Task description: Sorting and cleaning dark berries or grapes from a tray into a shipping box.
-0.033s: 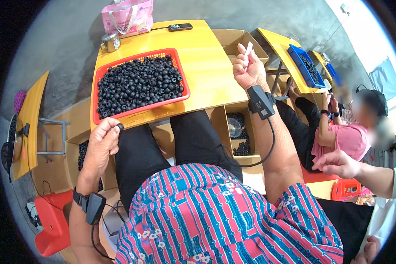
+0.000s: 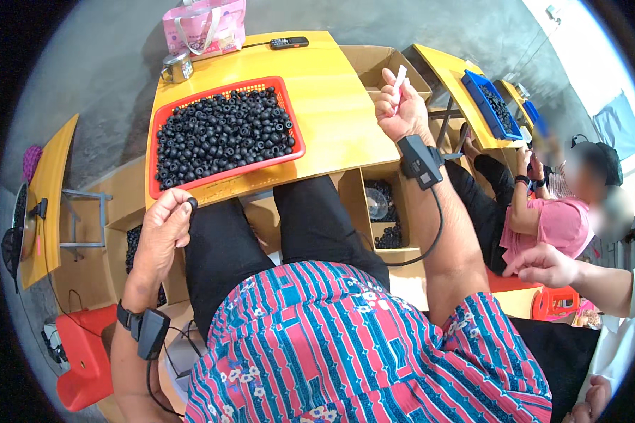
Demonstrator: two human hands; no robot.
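Your left hand [image 2: 164, 227] sits just below the red tray's [image 2: 222, 176] near-left corner, off the counter [image 2: 339, 106] edge, with thumb and forefinger pinched shut on a small black ring [image 2: 192, 203]. Your right hand [image 2: 401, 109] is raised to the right of the tray, over the counter's right edge, its fingers closed around a thin white stick [image 2: 400, 76] that points upward. The tray rests on the counter and is filled with black rings [image 2: 222, 134] of the same kind.

Beyond the tray, at the counter's far edge, stand a pink bag [image 2: 204, 25], a small metal tin [image 2: 177, 67] and a dark remote [image 2: 289, 43]. Below the tray, under the counter on the right, an open box [image 2: 384, 218] holds more black parts. Far right of the tray, another person [image 2: 550, 218] sits at a second counter with a blue tray [image 2: 494, 106].
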